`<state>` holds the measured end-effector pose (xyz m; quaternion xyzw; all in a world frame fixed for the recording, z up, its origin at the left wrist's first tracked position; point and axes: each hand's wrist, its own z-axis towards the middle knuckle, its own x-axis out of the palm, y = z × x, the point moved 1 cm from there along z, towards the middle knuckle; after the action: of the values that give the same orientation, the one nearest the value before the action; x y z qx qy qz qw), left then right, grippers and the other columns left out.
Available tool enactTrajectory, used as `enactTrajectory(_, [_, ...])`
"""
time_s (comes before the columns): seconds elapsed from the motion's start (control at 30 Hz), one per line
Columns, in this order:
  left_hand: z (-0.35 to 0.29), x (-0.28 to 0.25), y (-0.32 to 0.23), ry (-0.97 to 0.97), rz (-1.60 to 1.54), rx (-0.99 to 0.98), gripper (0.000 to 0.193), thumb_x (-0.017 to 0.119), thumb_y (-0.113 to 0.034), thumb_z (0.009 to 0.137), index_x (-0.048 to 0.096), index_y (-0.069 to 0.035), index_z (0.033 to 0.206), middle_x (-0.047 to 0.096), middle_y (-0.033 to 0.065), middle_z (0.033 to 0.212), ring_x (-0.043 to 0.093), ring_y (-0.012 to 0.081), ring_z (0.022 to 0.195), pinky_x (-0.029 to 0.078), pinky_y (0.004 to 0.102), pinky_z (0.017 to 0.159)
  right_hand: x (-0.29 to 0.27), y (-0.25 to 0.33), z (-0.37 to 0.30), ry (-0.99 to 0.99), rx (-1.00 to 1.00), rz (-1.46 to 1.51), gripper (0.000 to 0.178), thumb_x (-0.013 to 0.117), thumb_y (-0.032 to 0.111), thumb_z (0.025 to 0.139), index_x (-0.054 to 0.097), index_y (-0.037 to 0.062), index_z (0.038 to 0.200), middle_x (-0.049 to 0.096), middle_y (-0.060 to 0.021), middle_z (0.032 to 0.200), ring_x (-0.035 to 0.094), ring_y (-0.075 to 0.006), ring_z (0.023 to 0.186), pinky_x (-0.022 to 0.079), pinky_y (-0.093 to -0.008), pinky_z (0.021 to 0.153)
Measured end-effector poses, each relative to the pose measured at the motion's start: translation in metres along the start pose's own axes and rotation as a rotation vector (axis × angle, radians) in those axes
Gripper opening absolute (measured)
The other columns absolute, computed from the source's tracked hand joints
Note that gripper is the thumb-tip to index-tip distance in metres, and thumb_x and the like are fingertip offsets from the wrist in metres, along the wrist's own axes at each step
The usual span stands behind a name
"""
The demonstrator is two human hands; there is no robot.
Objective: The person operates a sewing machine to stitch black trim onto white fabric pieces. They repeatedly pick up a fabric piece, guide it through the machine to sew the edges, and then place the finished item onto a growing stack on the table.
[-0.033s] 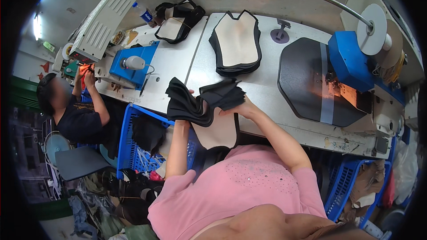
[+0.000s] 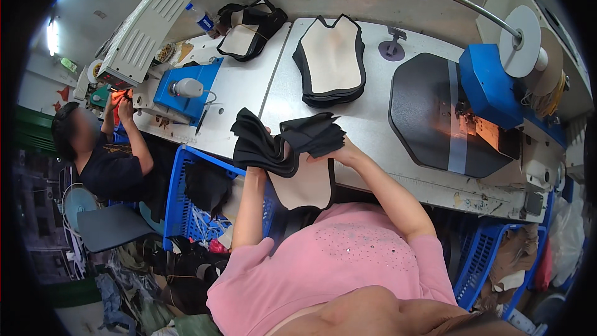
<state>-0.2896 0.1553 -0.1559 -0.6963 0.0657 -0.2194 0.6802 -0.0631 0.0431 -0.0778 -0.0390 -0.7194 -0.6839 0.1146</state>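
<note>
In front of my chest I hold a stack of cut fabric pieces (image 2: 303, 185), black on one side and cream on the other. Its upper part is bent over into several fanned black layers, while a cream face hangs below. My left hand (image 2: 268, 131) is closed round the left side, mostly hidden by the black folds. At the right side my right hand (image 2: 337, 152) grips the layers' edge, thumb in front. On the table beyond lies a second stack of like-shaped pieces (image 2: 331, 56), cream side up with black edges.
A sewing machine with a blue head (image 2: 491, 84) and a dark plate (image 2: 420, 118) stands right. Another blue machine (image 2: 186, 90) is at left, where a co-worker (image 2: 115, 162) handles something orange. A black bundle (image 2: 252, 28) lies behind. Blue baskets (image 2: 176, 202) flank me below the table edge.
My right hand and the black layers' right end have shifted very slightly right and down. The rest looks the same.
</note>
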Motion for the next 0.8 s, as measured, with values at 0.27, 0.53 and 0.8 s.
enactTrajectory(0.27, [-0.014,0.045,-0.027,0.062,-0.275,0.074,0.042,0.054,-0.027,0.086,0.045,-0.006,0.121,0.054,0.0065,0.113,0.053,0.0170,0.104,0.044,0.0292,0.091,-0.010,0.006,-0.001,0.036,-0.115,0.293,0.041,0.072,-0.004,0.059,0.062,0.0001,0.098,0.064,-0.0041,0.092,0.059,-0.0117,0.083,0.049,-0.0267,0.076])
enactTrajectory(0.53, [-0.017,0.058,-0.041,0.443,-0.600,-0.017,0.073,0.067,-0.028,0.072,0.032,-0.006,0.133,0.047,0.0094,0.126,0.049,0.0215,0.113,0.040,0.0340,0.097,-0.001,0.006,0.002,-0.142,-0.020,0.493,0.037,0.071,0.002,0.061,0.062,0.0008,0.097,0.063,-0.0058,0.091,0.059,-0.0142,0.082,0.045,-0.0262,0.077])
enactTrajectory(0.8, [-0.018,0.062,-0.052,0.291,-0.424,-0.142,0.086,0.066,-0.042,0.073,0.022,-0.010,0.139,0.037,0.0083,0.135,0.042,0.0241,0.120,0.035,0.0377,0.100,-0.009,0.005,0.008,-0.258,-0.115,0.171,0.060,0.078,0.014,0.062,0.049,-0.0010,0.113,0.060,-0.0089,0.100,0.057,-0.0172,0.092,0.044,-0.0298,0.084])
